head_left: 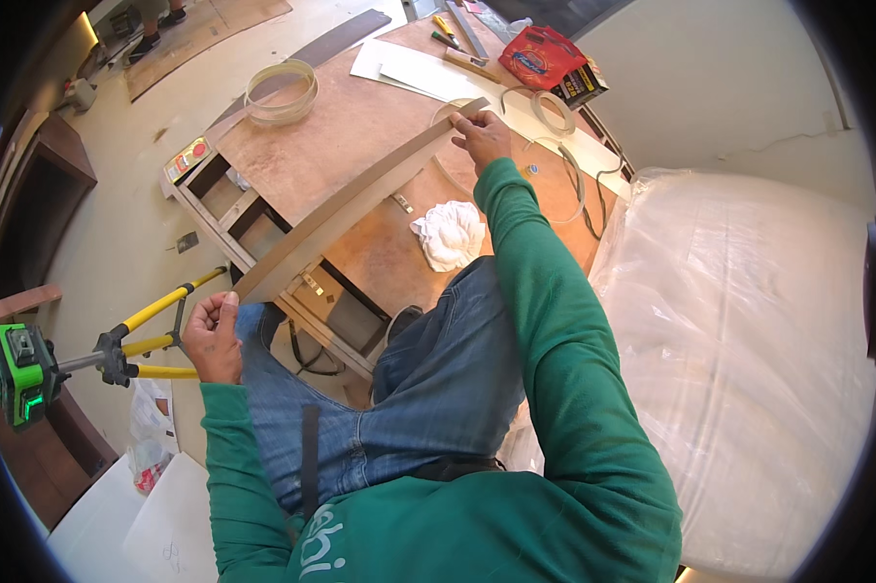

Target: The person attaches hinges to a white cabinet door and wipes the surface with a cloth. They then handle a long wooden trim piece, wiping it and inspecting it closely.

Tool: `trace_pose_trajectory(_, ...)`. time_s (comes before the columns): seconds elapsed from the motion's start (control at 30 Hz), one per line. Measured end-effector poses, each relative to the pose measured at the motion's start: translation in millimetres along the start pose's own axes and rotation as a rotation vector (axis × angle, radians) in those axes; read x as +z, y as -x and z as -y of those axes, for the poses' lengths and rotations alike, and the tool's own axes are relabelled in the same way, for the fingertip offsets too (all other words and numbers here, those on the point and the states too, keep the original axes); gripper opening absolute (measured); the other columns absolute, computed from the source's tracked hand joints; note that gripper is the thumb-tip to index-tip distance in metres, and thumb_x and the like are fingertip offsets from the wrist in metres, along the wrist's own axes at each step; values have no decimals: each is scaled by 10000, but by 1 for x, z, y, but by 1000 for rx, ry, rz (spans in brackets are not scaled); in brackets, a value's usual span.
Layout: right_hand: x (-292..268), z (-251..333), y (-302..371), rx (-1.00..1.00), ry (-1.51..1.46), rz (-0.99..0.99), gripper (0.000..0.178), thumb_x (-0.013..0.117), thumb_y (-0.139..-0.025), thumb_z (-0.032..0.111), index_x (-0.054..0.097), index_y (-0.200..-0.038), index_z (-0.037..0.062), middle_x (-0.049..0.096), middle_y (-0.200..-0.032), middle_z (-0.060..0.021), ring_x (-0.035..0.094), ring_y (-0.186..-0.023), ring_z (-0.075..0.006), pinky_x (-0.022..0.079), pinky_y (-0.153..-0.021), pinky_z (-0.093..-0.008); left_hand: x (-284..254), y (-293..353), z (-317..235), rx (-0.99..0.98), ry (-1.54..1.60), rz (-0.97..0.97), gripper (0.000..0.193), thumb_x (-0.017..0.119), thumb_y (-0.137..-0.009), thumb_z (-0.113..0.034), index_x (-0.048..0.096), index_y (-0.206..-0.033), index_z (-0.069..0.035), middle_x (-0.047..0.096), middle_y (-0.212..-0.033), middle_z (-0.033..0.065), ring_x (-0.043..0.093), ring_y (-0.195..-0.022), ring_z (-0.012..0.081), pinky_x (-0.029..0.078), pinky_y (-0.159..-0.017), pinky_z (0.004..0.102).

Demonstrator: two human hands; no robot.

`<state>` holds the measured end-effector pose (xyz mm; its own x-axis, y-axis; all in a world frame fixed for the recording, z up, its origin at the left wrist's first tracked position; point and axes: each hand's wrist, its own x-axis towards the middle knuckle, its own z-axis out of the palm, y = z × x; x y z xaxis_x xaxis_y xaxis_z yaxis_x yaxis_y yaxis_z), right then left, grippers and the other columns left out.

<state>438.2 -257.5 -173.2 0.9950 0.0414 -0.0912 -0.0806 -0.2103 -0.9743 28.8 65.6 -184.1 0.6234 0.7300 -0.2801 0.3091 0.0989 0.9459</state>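
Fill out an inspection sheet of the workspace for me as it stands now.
Surface: brown board, unevenly coloured.
Job's things: long strip, spanning both hands above the board.
Clutter: white cloth, pale coil and red bag.
Hands: left hand grips the strip's near end; right hand grips it near the far end.
Cables: dark thin loops at right; cannot tell whether they are cables.
Surroundings: green-and-black device on yellow tripod at left; plastic sheeting at right.
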Motion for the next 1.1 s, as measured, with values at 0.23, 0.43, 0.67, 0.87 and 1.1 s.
trace_pose_trajectory(0.23,-4,3,-1,51,-41,-35,189,858,-923,224,738,-991,95,639,-929,19,629,-903,-120,632,-815,-344,-1,-3,8,13,10,9,245,803,-987,-266,714,-1057,-48,675,-835,-38,529,-639,6,396,-488,170)
trace_pose_trajectory(0.43,-5,5,-4,93,-70,-64,204,875,-902,205,733,-992,88,630,-941,17,622,-899,-122,616,-823,-336,-2,-3,7,12,20,14,274,811,-980,-294,714,-1054,-48,676,-844,-35,531,-641,9,384,-487,168)
trace_pose_trajectory(0.67,-12,3,-14,115,-175,-34,193,834,-927,164,724,-1047,60,640,-967,0,624,-891,-140,612,-840,-346,-4,-4,8,5,13,24,270,804,-987,-295,712,-1050,-49,673,-846,-32,523,-637,8,381,-486,166)
trace_pose_trajectory(0.87,-18,4,-20,175,-262,-57,181,809,-943,155,719,-1064,55,656,-977,-9,620,-896,-152,614,-855,-362,2,-2,6,3,11,6,244,779,-1009,-254,696,-1086,-38,627,-792,-52,457,-572,-7,386,-489,165)
trace_pose_trajectory(1.1,-20,-3,-27,120,-168,-95,241,873,-897,152,695,-1041,77,663,-985,-5,624,-923,-146,622,-860,-359,4,0,1,24,22,15,234,773,-1015,-248,688,-1071,-37,618,-793,-44,456,-572,1,391,-493,164)
